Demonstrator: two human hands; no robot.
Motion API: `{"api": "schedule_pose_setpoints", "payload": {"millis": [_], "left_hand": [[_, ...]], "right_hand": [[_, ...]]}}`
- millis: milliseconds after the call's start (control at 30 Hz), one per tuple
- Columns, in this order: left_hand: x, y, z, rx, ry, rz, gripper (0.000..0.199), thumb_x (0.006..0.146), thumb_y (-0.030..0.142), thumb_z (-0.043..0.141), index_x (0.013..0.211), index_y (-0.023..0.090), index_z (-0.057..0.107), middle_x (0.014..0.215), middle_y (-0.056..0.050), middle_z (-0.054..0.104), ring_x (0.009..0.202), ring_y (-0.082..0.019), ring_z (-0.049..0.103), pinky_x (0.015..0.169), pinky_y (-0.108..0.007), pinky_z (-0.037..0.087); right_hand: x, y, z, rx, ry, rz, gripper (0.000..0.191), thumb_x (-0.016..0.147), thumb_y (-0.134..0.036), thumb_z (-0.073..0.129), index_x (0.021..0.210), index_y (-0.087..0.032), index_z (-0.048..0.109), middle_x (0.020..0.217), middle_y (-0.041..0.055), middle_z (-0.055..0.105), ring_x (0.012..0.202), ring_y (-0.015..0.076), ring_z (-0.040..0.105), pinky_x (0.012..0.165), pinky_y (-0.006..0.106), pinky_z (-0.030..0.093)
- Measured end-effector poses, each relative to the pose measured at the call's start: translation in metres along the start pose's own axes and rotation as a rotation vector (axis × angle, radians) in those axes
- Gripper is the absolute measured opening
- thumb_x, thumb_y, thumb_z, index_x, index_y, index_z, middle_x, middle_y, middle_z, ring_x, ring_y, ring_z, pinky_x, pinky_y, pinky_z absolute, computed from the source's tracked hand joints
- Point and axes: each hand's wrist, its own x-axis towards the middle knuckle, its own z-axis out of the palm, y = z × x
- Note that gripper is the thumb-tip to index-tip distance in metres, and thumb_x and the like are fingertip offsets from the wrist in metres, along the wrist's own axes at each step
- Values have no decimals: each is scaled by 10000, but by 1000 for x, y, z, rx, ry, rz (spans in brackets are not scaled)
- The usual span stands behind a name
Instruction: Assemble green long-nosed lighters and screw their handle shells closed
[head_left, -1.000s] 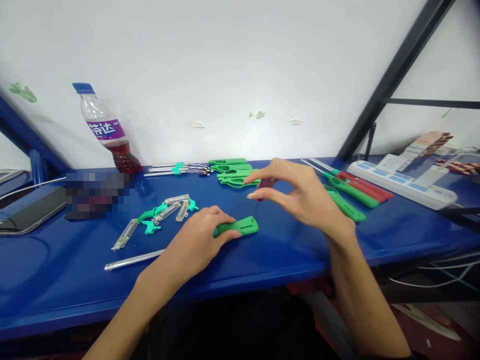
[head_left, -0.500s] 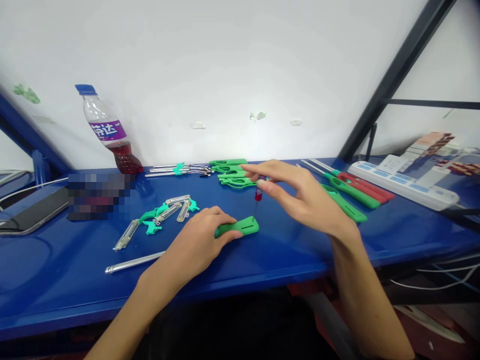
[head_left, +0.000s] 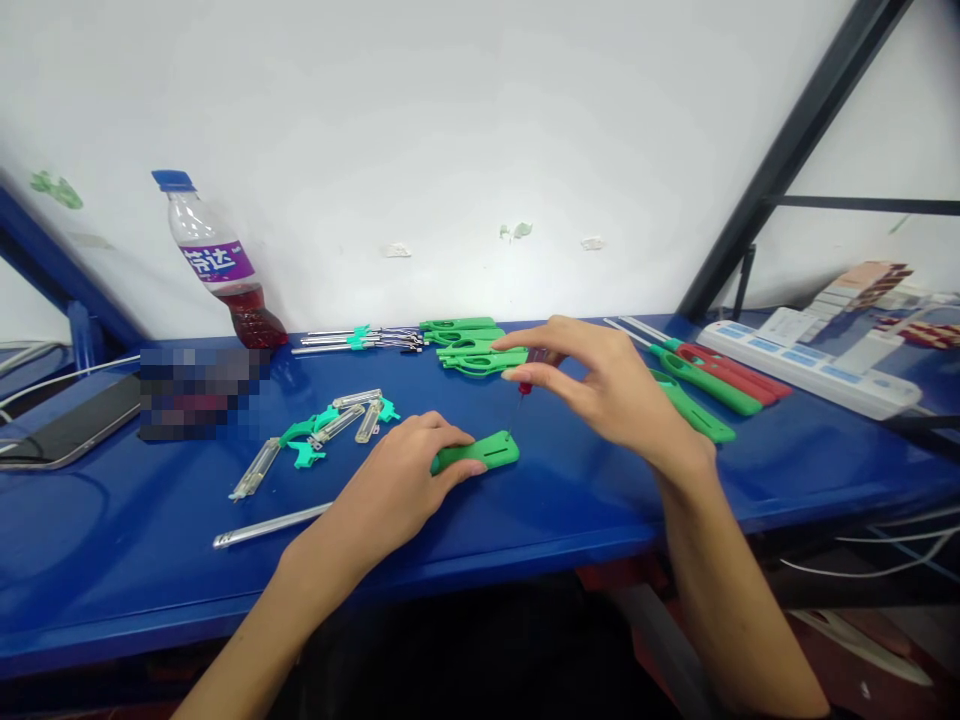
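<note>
My left hand (head_left: 409, 465) grips a green lighter with a long metal barrel (head_left: 271, 524), pressing its handle (head_left: 491, 452) flat on the blue table. The barrel sticks out to the left from under that hand. Between the thumb and fingers of my right hand (head_left: 600, 385) is a screwdriver with a dark red handle (head_left: 526, 388). Its thin shaft slants down, and the tip meets the handle near its right end. Left of my left hand lie clear fuel tanks (head_left: 259, 468) and small teal plastic parts (head_left: 304, 455).
Green casing halves (head_left: 480, 360) and metal rods (head_left: 341, 342) with wires lie along the wall. Green and red lighters (head_left: 709, 385) rest on the right beside a white power strip (head_left: 810, 370). A bottle (head_left: 217, 262) and a phone (head_left: 71, 425) are on the left.
My right hand has shifted slightly, and the screwdriver now leans more to the right, its tip still at the lighter handle. My left hand has stayed in place.
</note>
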Motion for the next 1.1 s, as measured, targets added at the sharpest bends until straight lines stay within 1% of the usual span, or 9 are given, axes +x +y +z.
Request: {"api": "schedule_pose_setpoints", "payload": {"millis": [100, 167, 267, 333, 400, 600, 833, 1000, 1100], "left_hand": [[1, 0, 0, -3, 10, 8, 272, 1027, 413, 694, 1188, 210, 774, 1149, -64, 733, 1081, -280, 680, 968, -423, 503], [1, -1, 1, -2, 15, 12, 268, 1027, 405, 695, 1182, 200, 773, 1139, -69, 733, 1074, -281, 682, 959, -423, 503], [0, -1, 2, 0, 17, 17, 259, 1025, 398, 698, 1177, 202, 771, 1127, -69, 732, 1064, -280, 686, 953, -428, 502], [0, -1, 2, 2, 17, 18, 255, 1029, 406, 691, 1167, 208, 771, 1122, -67, 732, 1063, -280, 687, 952, -428, 503], [-1, -1, 1, 5, 17, 15, 252, 1030, 411, 687, 1159, 212, 773, 1122, -67, 733, 1066, -283, 687, 949, -427, 505], [-1, -1, 2, 1, 22, 9, 259, 1029, 415, 691, 1176, 218, 772, 1138, -62, 731, 1071, -279, 686, 958, -417, 504], [-1, -2, 2, 5, 28, 12, 264, 1027, 414, 696, 1177, 212, 779, 1121, -62, 732, 1051, -275, 688, 943, -419, 512], [0, -4, 2, 6, 37, 16, 276, 1016, 422, 709, 1172, 209, 789, 1103, -63, 730, 1027, -270, 693, 940, -413, 518], [0, -4, 3, 4, 44, 17, 283, 1019, 441, 700, 1171, 218, 785, 1099, -59, 726, 1030, -266, 689, 936, -413, 520]], "right_hand": [[-2, -4, -1, 116, -39, -2, 329, 1089, -296, 601, 1403, -285, 696, 1288, 49, 764, 1131, 207, 717, 954, 352, 559], [-3, -6, -2, 217, -95, 11, 398, 1110, -228, 516, 1483, -294, 636, 1435, 52, 709, 1259, 220, 688, 1018, 382, 566], [-3, -7, -1, 269, -107, 49, 390, 1098, -198, 517, 1446, -273, 676, 1240, 44, 802, 1111, 217, 759, 965, 385, 603], [-2, -6, -1, 221, -52, 81, 324, 1080, -226, 578, 1360, -258, 738, 1075, 33, 835, 1006, 220, 783, 918, 376, 613], [-1, -5, -2, 150, -10, 99, 257, 1058, -259, 640, 1271, -255, 783, 1012, 32, 837, 962, 227, 786, 880, 370, 609], [-1, -9, -3, 92, -28, 20, 231, 1042, -273, 692, 1256, -275, 780, 992, 13, 798, 851, 181, 742, 811, 329, 560], [2, -20, 8, -38, -2, -11, 256, 1041, -301, 700, 1285, -289, 777, 985, 17, 776, 815, 176, 698, 779, 330, 524], [3, -8, -1, 26, 9, 55, 207, 1020, -314, 723, 1199, -262, 811, 1036, 28, 819, 840, 180, 739, 750, 315, 565], [0, 6, -14, -13, 91, 155, 189, 978, -374, 760, 1086, -239, 837, 1018, 57, 843, 871, 223, 765, 707, 331, 580]]}}
